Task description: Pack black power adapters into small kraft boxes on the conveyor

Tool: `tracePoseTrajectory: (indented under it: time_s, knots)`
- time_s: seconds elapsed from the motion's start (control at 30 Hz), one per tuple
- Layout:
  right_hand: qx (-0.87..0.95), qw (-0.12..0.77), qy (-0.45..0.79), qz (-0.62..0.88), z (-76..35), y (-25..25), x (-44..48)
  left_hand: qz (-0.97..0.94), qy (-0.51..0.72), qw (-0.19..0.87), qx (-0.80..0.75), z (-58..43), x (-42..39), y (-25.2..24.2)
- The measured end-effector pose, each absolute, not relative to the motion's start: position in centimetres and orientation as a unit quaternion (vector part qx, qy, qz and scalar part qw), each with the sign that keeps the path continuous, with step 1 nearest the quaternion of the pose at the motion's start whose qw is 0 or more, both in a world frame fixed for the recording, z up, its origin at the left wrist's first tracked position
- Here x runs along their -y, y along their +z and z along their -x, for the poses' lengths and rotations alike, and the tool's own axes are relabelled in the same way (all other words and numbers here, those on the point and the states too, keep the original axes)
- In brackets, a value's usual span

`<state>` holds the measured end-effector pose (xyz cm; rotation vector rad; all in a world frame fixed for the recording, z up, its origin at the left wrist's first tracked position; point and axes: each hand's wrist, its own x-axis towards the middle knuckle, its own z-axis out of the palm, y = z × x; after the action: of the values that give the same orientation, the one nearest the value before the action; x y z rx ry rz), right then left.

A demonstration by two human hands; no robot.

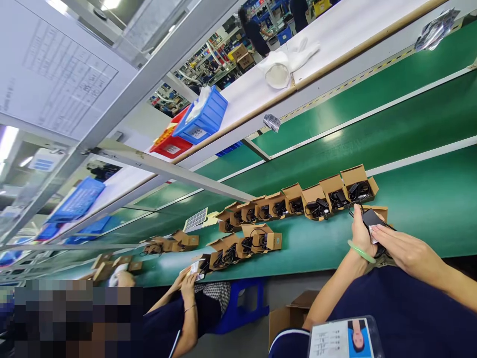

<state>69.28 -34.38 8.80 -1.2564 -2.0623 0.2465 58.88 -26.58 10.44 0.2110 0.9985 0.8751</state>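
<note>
both hands [376, 238] grip a black adapter [371, 218] over one box [378, 211]. a row of boxes [316, 199] along the belt [410, 164] looks packed already; this one isn't yet.

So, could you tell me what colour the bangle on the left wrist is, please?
The bangle is light green, seen best in the head view.

Green conveyor belt [410, 124] carrying a row of open cardboard boxes [316, 199] with black cables inside; white bench [357, 25] beyond holding blue bin [203, 117], red bin [169, 146], white gloves [286, 62].
</note>
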Motion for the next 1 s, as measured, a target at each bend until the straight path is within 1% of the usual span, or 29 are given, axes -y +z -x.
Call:
tracePoseTrajectory:
  time_s: [0.07, 0.13, 0.17, 0.2, 0.23, 0.27, 0.3, 0.37, 0.43, 0.5, 0.57, 0.63, 0.67, 0.73, 0.8, 0.87, 0.93, 1.0]
  knots:
    - [0.739, 0.37, 0.23, 0.514, -70.2, 8.9, 33.6, -0.093, 0.383, 0.793, -0.465, -58.7, 26.6, 10.5]
    - [0.63, 0.404, 0.393, 0.534, -71.7, 9.7, 32.6, -0.077, 0.36, 0.809, -0.458, -58.3, 26.5, 10.7]
    - [0.568, 0.43, 0.446, 0.541, -72.4, 10.2, 32.2, -0.068, 0.353, 0.818, -0.45, -58.2, 26.4, 10.9]
    - [0.52, 0.456, 0.464, 0.553, -73.0, 10.7, 32.0, -0.059, 0.349, 0.824, -0.442, -58.1, 26.3, 11.0]
    - [0.498, 0.479, 0.443, 0.571, -73.4, 11.1, 32.0, -0.055, 0.35, 0.827, -0.437, -58.0, 26.2, 11.2]
    - [0.513, 0.488, 0.392, 0.587, -73.4, 11.3, 32.1, -0.055, 0.349, 0.828, -0.435, -58.0, 26.1, 11.3]
    - [0.563, 0.475, 0.331, 0.59, -73.3, 11.3, 32.5, -0.059, 0.349, 0.828, -0.435, -58.1, 26.1, 11.3]
    - [0.701, 0.409, 0.219, 0.542, -72.3, 10.9, 33.3, -0.067, 0.361, 0.818, -0.443, -58.3, 26.1, 11.3]
    - [0.789, 0.359, 0.171, 0.468, -71.3, 10.3, 33.8, -0.071, 0.381, 0.804, -0.452, -58.6, 26.2, 11.2]
    - [0.791, 0.357, 0.19, 0.46, -71.0, 10.0, 33.5, -0.08, 0.381, 0.801, -0.455, -58.7, 26.3, 11.2]
    - [0.735, 0.371, 0.283, 0.491, -71.6, 10.3, 32.8, -0.088, 0.357, 0.814, -0.45, -58.6, 26.4, 11.4]
    - [0.648, 0.404, 0.364, 0.534, -72.6, 11.0, 32.2, -0.091, 0.336, 0.829, -0.439, -58.4, 26.4, 11.5]
    - [0.613, 0.423, 0.366, 0.557, -73.1, 11.3, 32.0, -0.091, 0.333, 0.831, -0.436, -58.3, 26.3, 11.6]
    - [0.615, 0.444, 0.293, 0.582, -73.5, 11.6, 32.3, -0.092, 0.337, 0.829, -0.437, -58.2, 26.3, 11.5]
    - [0.703, 0.41, 0.2, 0.546, -73.1, 11.4, 32.9, -0.089, 0.352, 0.82, -0.442, -58.3, 26.3, 11.3]
    - [0.778, 0.365, 0.165, 0.483, -72.4, 10.9, 33.4, -0.081, 0.37, 0.81, -0.448, -58.4, 26.4, 11.2]
    - [0.777, 0.362, 0.199, 0.476, -72.1, 10.6, 33.3, -0.083, 0.362, 0.812, -0.45, -58.4, 26.6, 11.1]
    - [0.711, 0.38, 0.308, 0.505, -72.4, 10.8, 32.6, -0.09, 0.337, 0.822, -0.451, -58.4, 26.6, 11.2]
